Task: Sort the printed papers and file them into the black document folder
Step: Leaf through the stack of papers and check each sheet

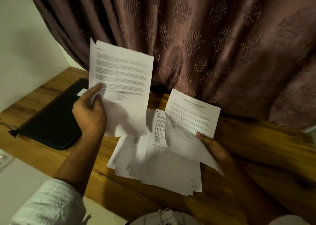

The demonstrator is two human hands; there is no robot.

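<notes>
A heavy mauve curtain (pixel 213 41) is hanging right behind a wooden desk (pixel 256 147), so the light's pretty dim here. The left hand (pixel 89 112) is holding up a printed sheet (pixel 121 81), thumb pressing on the front and fingers curling round the lower left edge. It looks like there might be more than one page in that grip, but it's too blurry to tell. The right hand (pixel 214 147) is pinching the bottom edge of a second sheet (pixel 193 117), lifting it off the loose pile (pixel 157 163) that's fanning out messily on the desk between both arms. The black document folder (pixel 51 120) is lying closed just left of the pile, well within reach, with a small white label or slip on top.

My guess is they're comparing pages to sort them. What worries me: the pile is already sliding around, so dragging a sheet out could knock others off the near edge. Those one-corner grips are floppy too, and a page could crease or slip. And the folder's not open yet, with both hands full.
</notes>
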